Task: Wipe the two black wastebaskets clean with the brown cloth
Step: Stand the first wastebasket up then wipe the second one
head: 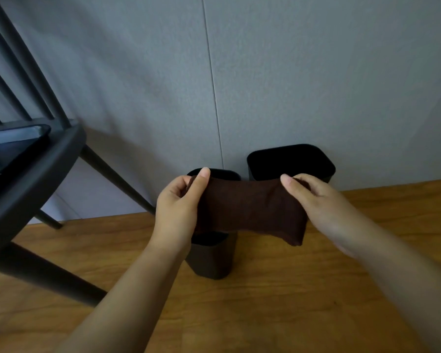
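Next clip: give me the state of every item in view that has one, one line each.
brown cloth: folded, held up between both hands above the near wastebasket
left hand: grips the cloth's left end
right hand: pinches the cloth's right end
near wastebasket: upright on the floor, partly hidden by the cloth
far wastebasket: upright by the wall, open top, untouched
chair: standing at left

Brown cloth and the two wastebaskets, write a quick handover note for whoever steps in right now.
Left hand and right hand each pinch one end of the folded brown cloth, held in the air, stretched between them.
Near wastebasket stands on the wooden floor, directly under the cloth. Far wastebasket stands by the wall, to its right.
Done: cloth in hand; it touches neither basket.
Left: wipe both, as far as the picture shows.
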A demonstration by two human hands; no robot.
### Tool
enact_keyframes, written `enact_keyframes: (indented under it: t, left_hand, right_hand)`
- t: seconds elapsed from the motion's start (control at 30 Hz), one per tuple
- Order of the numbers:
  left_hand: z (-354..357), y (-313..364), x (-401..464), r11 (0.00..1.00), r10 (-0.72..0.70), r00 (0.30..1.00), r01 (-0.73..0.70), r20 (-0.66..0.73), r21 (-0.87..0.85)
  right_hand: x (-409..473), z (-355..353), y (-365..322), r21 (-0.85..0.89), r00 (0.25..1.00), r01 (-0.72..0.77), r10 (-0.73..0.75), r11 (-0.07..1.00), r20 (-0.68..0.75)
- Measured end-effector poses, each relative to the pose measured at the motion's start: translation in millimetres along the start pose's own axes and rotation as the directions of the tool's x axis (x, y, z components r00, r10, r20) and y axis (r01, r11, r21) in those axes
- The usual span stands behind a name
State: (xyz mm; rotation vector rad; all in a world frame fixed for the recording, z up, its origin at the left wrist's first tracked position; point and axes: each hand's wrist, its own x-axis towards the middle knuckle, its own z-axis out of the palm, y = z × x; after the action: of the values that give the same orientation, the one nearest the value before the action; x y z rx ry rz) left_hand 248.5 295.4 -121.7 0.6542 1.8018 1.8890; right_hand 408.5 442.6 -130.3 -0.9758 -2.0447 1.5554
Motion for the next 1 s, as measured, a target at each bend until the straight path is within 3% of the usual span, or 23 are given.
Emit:
enact_keyframes:
  t: [0.1,0.17,0.27,0.43,0.53,0.6,0.67,0.73,0.8,0.87,0.93,1.0]
  left_hand:
    - [-2,-1,-1,0.998,-0.032,0.995,0.036,0.098,-0.041]
    - [-4,-1,-2,0.996,-0.067,0.983,0.077,0.17,-0.055]
    - [-8,-4,1,0.995,-0.089,0.97,0.098,0.226,-0.026]
    - [-12,-7,2,0.985,-0.172,0.946,0.164,0.277,0.05]
    - [-10,-14,2,0.931,-0.18,0.982,0.152,0.056,0.331]
    - [-9,-16,1,0.909,-0.154,0.988,0.144,-0.006,0.39]
    - [-2,-11,-5,0.95,-0.218,0.965,0.175,0.148,0.259]
    - [10,-7,-13,0.958,-0.286,0.895,0.273,0.343,0.086]
    - [17,-9,-15,0.936,-0.298,0.877,0.345,0.376,-0.063]
    - [16,-14,-13,0.926,-0.285,0.902,0.346,0.325,-0.148]
    - [15,-17,-13,0.935,-0.26,0.913,0.319,0.313,-0.154]
    - [16,-15,-15,0.953,-0.219,0.915,0.276,0.34,-0.128]
  right_hand:
    - [2,5,2,0.321,0.984,-0.157,0.177,0.934,-0.035]
    - [0,1,1,0.543,0.959,-0.282,0.237,0.791,0.152]
    - [-6,-4,-4,0.624,0.921,-0.376,0.205,0.685,0.33]
    - [-7,5,-1,0.541,0.958,-0.259,0.14,0.8,0.251]
    - [-7,16,-6,0.258,0.998,-0.056,0.049,0.965,0.033]
    - [-8,23,-10,0.147,0.999,0.036,-0.03,0.988,-0.045]
    - [-9,30,-9,0.138,0.997,0.072,-0.066,0.988,-0.048]
    - [-10,39,-6,0.179,0.997,0.04,-0.05,0.983,0.056]
    - [-11,43,-5,0.281,0.98,-0.048,-0.009,0.959,0.199]
    - [-12,43,-5,0.331,0.96,-0.086,-0.011,0.94,0.281]
    - [-12,43,-6,0.191,0.976,0.015,-0.056,0.981,0.21]
    - [-10,44,-6,-0.145,0.979,0.195,-0.201,0.97,-0.03]
